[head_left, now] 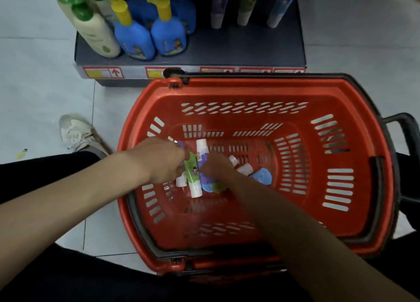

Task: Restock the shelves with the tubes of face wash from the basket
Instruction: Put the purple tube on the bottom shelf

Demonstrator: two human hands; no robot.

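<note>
Head view only.

- Left hand (pixel 159 159) down inside red basket (pixel 250 87), fingers curled round a purple tube (pixel 181 145). Purple end out the far side of the fist, white cap out the near side.
- Green tube (pixel 192 173) just right of that grip, touching the fingertips, white cap end nearest the person. Cannot tell if pinched as well.
- Right hand (pixel 217 165) just right of the green tube, fingers against the lower part of a purple-and-white tube (pixel 201 150), white end pointing away toward the far wall. Motion blur here, so cannot tell whether clamped round it or only touching.
- Right of the right-hand grip, loose on the basket floor: blue tube (pixel 262 175), two white-capped tubes (pixel 244 169) just beside it.
- Well beyond both grips, past the basket's far rim: dark bottom shelf (pixel 238 49).
  - Opposite the right hand: standing tubes (pixel 217 13) in purple, green and blue, caps down.
  - Far-left of the left hand: blue bottles with yellow caps (pixel 134 40) and cream bottles with green caps (pixel 97 33).
- White sneaker (pixel 77 132) on the floor tiles, left of the left wrist.
</note>
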